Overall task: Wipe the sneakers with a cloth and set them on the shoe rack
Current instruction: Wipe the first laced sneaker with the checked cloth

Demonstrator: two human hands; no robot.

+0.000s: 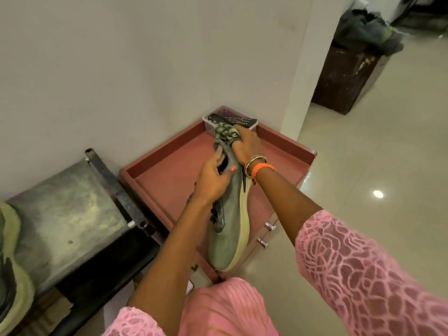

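A grey-green sneaker with a pale yellow sole is held in the air over the pink cabinet, toe pointing toward me. My left hand grips its collar, fingers inside the opening. My right hand holds a bunched green cloth pressed against the sneaker's heel. A second sneaker of the same colours stands at the far left edge on the metal shoe rack.
The pink cabinet top has a raised rim, and a clear plastic tub with a dark remote sits at its far corner. A white wall stands behind. A dark wooden stand with cloth on it is at the upper right on the tiled floor.
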